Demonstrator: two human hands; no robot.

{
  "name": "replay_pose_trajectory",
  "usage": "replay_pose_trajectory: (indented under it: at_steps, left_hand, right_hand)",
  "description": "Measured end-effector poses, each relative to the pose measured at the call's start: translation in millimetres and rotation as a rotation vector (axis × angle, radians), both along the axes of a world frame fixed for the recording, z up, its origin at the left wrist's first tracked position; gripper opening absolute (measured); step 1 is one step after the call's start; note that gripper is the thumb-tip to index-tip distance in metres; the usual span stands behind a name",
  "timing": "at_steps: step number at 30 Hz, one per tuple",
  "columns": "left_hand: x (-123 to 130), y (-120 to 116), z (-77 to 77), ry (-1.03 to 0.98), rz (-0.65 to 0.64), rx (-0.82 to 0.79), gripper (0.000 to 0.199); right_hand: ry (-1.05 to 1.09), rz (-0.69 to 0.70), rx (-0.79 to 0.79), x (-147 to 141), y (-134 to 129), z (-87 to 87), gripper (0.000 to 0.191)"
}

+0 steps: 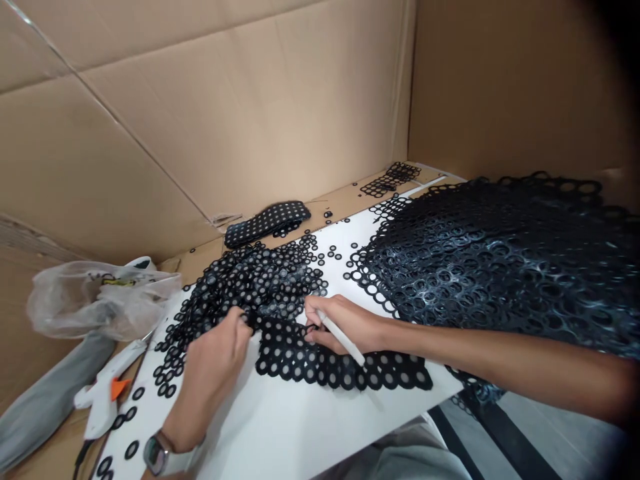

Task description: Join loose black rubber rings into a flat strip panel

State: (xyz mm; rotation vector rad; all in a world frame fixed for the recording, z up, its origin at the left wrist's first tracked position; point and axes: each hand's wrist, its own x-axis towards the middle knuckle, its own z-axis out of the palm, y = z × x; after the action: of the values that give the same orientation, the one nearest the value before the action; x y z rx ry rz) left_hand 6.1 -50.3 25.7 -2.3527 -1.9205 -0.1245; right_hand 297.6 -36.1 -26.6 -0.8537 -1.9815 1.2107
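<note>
- Our left hand [239, 321] is closed, thumb and fingers pinching black ring material at the upper left end of a black band of joined rings with pale round centres [300, 368]; a smartwatch with a light strap [157, 453] sits on that wrist.
- Our right hand [311, 323] grasps a slim white stick [343, 339], which slants down toward us across the band; its fingertips are at the band's upper edge, though we cannot tell whether they also grip it.
- The band lies in front of us on a smooth white board [270, 433], its scalloped edge facing us.
- Just beyond our left hand we have a crumpled heap of small black rings [235, 283] on the board, with loose rings around its edges.
- To the right, a large, glossy black mesh of bigger rings [480, 267] spreads past our right forearm.
- Behind the heap we see a folded black strip with pale dots [270, 221], and farther right a small black ring lattice [390, 181], near the tan cardboard wall [300, 107].
- At the left we have a white glue gun with an orange trigger [107, 393], a translucent plastic bag [100, 303] just beyond it, and a long grey cloth-like piece [55, 397] beside it.
</note>
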Motion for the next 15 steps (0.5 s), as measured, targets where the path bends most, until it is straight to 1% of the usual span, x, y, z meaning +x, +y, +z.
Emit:
replay_pose_trajectory:
  at_steps: [1,3,5,8,10,12,13,15]
  left_hand:
    - [-6,3,3.6,0.008,0.049,0.017,0.027]
    - [-17,8,8.2,0.016,0.105,0.033,0.029]
    - [-23,10,9.4,0.013,0.123,0.046,0.031]
    - [-28,9,7.4,-0.019,0.110,0.098,0.032]
    - [-27,6,5.3,-0.060,0.086,0.153,0.035]
    - [-22,2,3.0,-0.112,0.031,0.191,0.039]
    - [-18,0,1.6,-0.139,-0.017,0.188,0.039]
    - [-8,-6,-1.6,-0.184,-0.148,0.133,0.040]
  right_hand:
    - [-0.011,-0.008,0.003,1,1,2.0,0.034]
    - [-0.031,-0.017,0.001,2,2,5.8,0.038]
    - [-0.048,-0.020,-0.006,1,4,8.5,0.040]
    - [-0.065,-0.028,-0.010,-3,5,9.7,0.044]
    - [-0.062,-0.030,-0.007,-5,5,9.1,0.044]
    - [-0.050,-0.024,-0.004,-6,4,8.4,0.043]
    - [-0.044,-0.021,-0.002,-6,4,8.3,0.042]
    - [-0.037,-0.026,0.009,-5,3,8.4,0.041]
